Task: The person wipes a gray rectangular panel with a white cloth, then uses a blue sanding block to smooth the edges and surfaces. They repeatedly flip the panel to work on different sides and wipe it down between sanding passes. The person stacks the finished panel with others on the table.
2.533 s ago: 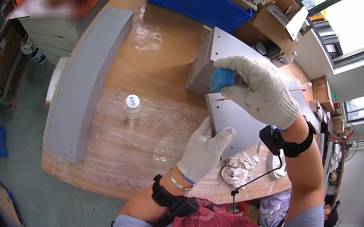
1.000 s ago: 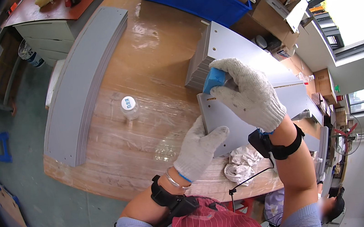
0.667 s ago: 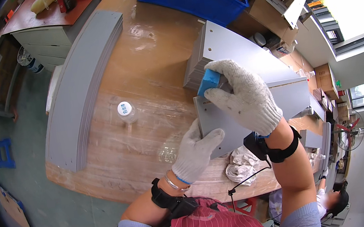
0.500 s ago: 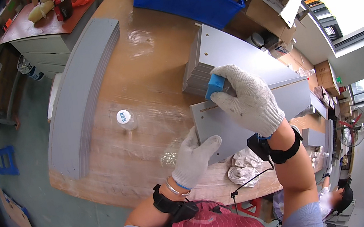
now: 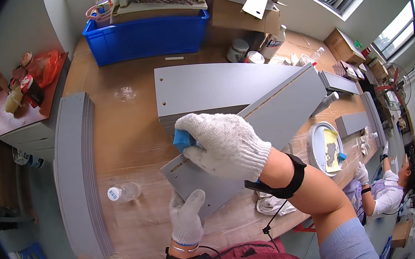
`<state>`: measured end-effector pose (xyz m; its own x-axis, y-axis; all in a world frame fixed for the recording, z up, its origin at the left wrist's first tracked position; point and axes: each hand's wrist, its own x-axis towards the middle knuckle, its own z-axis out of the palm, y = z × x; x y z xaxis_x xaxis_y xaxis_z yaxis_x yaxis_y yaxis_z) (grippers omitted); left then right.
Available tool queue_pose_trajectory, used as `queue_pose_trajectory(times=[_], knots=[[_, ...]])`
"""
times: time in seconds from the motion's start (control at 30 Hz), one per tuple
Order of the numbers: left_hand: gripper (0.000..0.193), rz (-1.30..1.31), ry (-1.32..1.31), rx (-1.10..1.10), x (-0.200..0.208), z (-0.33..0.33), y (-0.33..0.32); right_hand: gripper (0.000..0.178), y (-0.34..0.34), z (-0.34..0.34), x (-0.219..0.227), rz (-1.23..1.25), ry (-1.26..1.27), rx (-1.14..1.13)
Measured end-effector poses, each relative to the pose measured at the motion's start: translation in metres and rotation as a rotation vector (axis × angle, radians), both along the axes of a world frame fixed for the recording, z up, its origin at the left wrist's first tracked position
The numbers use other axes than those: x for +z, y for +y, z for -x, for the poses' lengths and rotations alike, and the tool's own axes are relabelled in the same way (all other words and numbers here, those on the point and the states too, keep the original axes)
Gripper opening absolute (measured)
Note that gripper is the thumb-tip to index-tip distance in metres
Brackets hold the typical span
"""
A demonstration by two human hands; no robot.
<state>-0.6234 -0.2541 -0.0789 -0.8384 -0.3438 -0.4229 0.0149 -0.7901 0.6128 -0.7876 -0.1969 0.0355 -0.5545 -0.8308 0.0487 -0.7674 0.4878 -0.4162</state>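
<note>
My gloved right hand [image 5: 225, 143] is closed round a small blue block [image 5: 182, 140], whose exact kind I cannot make out. It is over the groove-edged side of a grey board [image 5: 274, 115], close to the left end. That board lies slantwise, its far part against or over a stack of grey boards [image 5: 222, 80]. At the board's near left corner, my gloved left hand [image 5: 188, 218] grips the edge, thumb on the face and fingers hidden below. A clear bottle with a white cap [image 5: 124, 193] is on the table left of this hand.
Another grey board stack [image 5: 78, 172] lies along the table's left side. A blue bin [image 5: 148, 37] is at the back. On the right are a round lid [image 5: 318, 151] with yellowish paste, white cloths [image 5: 275, 204] and a bottle [image 5: 325, 103]. A co-worker [image 5: 383, 190] is at far right.
The view has turned rightward, bringing the round lid and more of the co-worker into sight. My right hand stays near the board's left end with the blue block; my left still grips the corner.
</note>
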Motion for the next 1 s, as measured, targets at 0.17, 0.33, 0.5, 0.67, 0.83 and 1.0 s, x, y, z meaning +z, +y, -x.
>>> queue_pose_trajectory(times=[0.17, 0.33, 0.5, 0.67, 0.83, 1.0], knots=[[0.041, 0.084, -0.039, 0.022, -0.004, -0.001, -0.004, 0.037, 0.049, 0.043, 0.004, 0.057, 0.072, -0.136], [0.045, 0.113, 0.0, 0.034, -0.001, 0.003, 0.003, 0.032, 0.115, 0.104, 0.004, 0.078, 0.207, -0.381], [0.051, 0.182, -0.042, 0.079, -0.002, -0.002, 0.004, 0.027, 0.103, 0.103, 0.01, 0.169, 0.077, -0.299], [0.053, 0.25, -0.013, 0.136, 0.008, 0.008, 0.013, 0.031, 0.103, 0.094, 0.012, 0.128, 0.049, -0.153], [0.049, 0.352, 0.008, 0.248, -0.025, -0.003, 0.007, 0.033, 0.144, 0.131, 0.011, 0.152, 0.108, -0.241], [0.044, 0.408, -0.036, 0.279, -0.017, 0.001, 0.014, 0.029, 0.198, 0.19, 0.016, 0.162, 0.204, -0.382]])
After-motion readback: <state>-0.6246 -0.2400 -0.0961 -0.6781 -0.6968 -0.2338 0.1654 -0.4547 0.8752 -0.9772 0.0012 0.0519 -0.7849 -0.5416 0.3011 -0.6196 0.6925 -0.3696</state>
